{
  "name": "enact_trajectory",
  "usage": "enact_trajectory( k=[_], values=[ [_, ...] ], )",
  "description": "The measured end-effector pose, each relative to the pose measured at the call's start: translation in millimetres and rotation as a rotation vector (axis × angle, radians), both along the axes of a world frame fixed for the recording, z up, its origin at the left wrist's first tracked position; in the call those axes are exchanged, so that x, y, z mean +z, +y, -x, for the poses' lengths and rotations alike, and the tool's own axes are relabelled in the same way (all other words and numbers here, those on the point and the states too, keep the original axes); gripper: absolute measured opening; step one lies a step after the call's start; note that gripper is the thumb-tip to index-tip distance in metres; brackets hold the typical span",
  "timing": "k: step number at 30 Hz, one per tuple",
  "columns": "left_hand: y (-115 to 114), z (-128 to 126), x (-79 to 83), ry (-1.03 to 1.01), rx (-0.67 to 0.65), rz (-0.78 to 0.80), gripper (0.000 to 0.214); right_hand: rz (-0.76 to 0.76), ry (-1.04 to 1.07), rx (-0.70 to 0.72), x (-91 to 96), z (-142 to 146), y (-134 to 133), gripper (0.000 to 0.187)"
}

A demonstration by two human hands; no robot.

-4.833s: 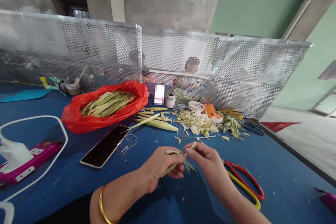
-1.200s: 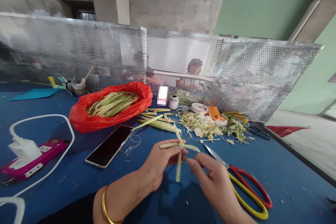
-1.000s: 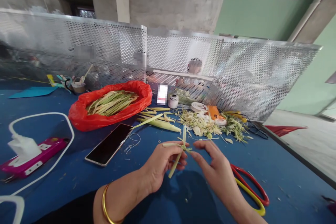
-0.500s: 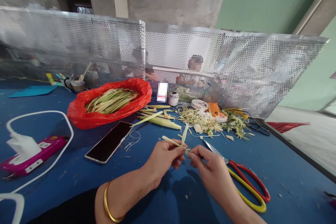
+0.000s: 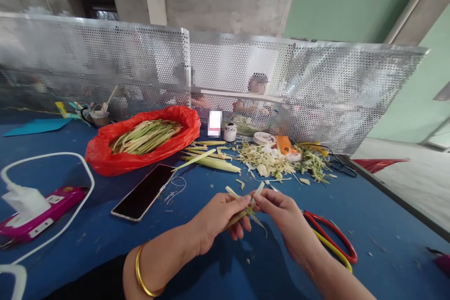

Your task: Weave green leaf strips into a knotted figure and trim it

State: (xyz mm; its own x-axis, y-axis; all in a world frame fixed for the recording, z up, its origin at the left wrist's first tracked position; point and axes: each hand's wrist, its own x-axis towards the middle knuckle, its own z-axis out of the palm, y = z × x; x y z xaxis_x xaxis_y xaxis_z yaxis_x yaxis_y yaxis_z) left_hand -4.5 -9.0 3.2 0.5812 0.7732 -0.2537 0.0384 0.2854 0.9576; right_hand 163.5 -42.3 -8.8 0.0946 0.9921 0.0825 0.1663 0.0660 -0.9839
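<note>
Left hand [image 5: 227,211]: the leaf strips [image 5: 250,211] are being pinched between thumb and forefinger, tips closed; the other fingers are curling loosely underneath.
Right hand [image 5: 283,211]: one upturned end is being gripped by thumb and forefinger, pressed together just beside the left fingertips.
Crossing: the strips are being held above the bench [image 5: 383,243], between both hands, with loose ends pointing several ways; the fold itself is being partly hidden by the fingers.
Good handling: it seems best that the crossing be pinned flat by the left thumb while the upturned end is being drawn snug, gently and evenly, as thin leaf may split under a jerk; loose tails should be left unpinched.
Scissors [image 5: 346,237]: the handles are lying beside the right forearm, the blades being mostly covered.
Phone [image 5: 144,192]: it is lying flat, beyond the left forearm.
Trimmings [image 5: 267,161]: they are being heaped beyond the right hand.
Red plastic bag [image 5: 105,161]: long leaves [image 5: 147,137] are being held inside.
Perforated screen [image 5: 316,89]: the far side is being closed off.
</note>
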Motion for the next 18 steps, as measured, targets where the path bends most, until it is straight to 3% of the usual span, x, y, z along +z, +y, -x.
enact_trajectory(
  k=[4, 10, 15, 18],
  values=[
    [-3, -4, -6.2, 0.076, -0.016, -0.058, 0.036, 0.007, 0.128, -0.015, 0.9, 7, -3, 0.031],
    [-3, -7, -10.4, 0.084, -0.02, -0.122, 0.022, -0.057, 0.1, -0.125, -7.0, 12, -1, 0.029],
    [-4, -5, -8.9, 0.091, -0.027, -0.063, 0.025, -0.084, -0.013, -0.141, -9.0, 2, 4, 0.029],
    [-4, -5, -10.6, 0.079, -0.065, -0.04, 0.031, -0.198, -0.168, -0.185, -4.0, -7, 5, 0.035]
  ],
)
